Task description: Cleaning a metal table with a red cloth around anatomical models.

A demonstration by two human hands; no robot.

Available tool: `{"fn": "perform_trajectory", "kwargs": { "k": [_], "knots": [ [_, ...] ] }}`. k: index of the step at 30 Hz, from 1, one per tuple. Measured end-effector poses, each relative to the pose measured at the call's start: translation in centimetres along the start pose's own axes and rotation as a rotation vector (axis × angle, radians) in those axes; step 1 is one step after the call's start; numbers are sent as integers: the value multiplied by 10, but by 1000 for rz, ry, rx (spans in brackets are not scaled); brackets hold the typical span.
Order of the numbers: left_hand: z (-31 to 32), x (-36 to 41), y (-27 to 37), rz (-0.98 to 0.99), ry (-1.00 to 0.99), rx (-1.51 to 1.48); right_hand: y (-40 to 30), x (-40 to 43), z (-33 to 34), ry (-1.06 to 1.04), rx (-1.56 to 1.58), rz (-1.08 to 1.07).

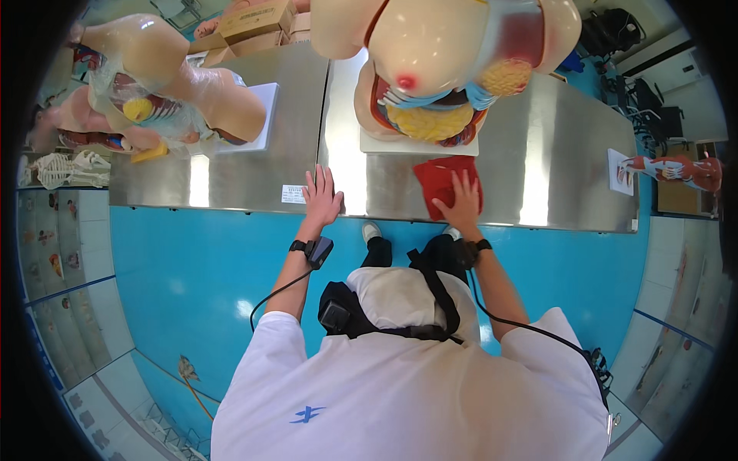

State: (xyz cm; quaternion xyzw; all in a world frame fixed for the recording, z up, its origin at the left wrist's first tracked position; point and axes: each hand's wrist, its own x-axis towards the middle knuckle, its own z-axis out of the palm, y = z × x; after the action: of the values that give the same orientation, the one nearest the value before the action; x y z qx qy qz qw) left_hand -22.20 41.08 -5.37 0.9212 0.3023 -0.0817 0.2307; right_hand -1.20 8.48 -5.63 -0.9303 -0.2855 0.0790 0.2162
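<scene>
My left hand (322,196) lies palm down on the stainless-steel table (253,178) near its front edge, fingers spread. Just beside it a white paper label (293,194) with writing sticks to the steel. My right hand (461,204) rests flat on a folded red cloth (429,178), fingers apart, covering part of it. Directly behind the cloth stands a large anatomical torso model (426,52) on a white base (403,147). Its front shows a breast, ribs and yellow fatty tissue; the top runs out of view.
Left on the table, another torso model (230,104) is partly wrapped in clear plastic. A small muscle figure (674,167) stands at the right end on a white base. Cardboard boxes (253,23) sit behind. A skeleton model (63,170) and glass display cabinets (52,230) line the left.
</scene>
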Motion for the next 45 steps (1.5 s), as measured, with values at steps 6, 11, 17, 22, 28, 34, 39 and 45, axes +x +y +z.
{"fn": "perform_trajectory", "kwargs": {
  "k": [6, 11, 17, 22, 28, 34, 39, 45],
  "knots": [
    [-8, 6, 19, -36, -99, 9, 136, -30, -40, 126, -112, 292],
    [-10, 5, 1, -93, -156, -2, 101, -9, -50, 61, -99, 526],
    [-16, 8, 8, -117, -212, 26, -15, 8, 0, 72, -99, 288],
    [-23, 20, 16, -130, -242, 8, -94, 10, 19, -101, 15, 71],
    [-27, 14, -1, -67, -183, 28, -43, 10, 6, -44, 114, -69],
    [-58, 15, -14, 152, 138, -434, 86, -8, -27, 250, -85, 255],
    [-81, 19, -86, 14, 322, -469, 54, -3, -32, 192, -102, 544],
    [-92, 24, -142, -18, 269, -143, -85, 4, 47, 158, -134, 449]
  ]
}}
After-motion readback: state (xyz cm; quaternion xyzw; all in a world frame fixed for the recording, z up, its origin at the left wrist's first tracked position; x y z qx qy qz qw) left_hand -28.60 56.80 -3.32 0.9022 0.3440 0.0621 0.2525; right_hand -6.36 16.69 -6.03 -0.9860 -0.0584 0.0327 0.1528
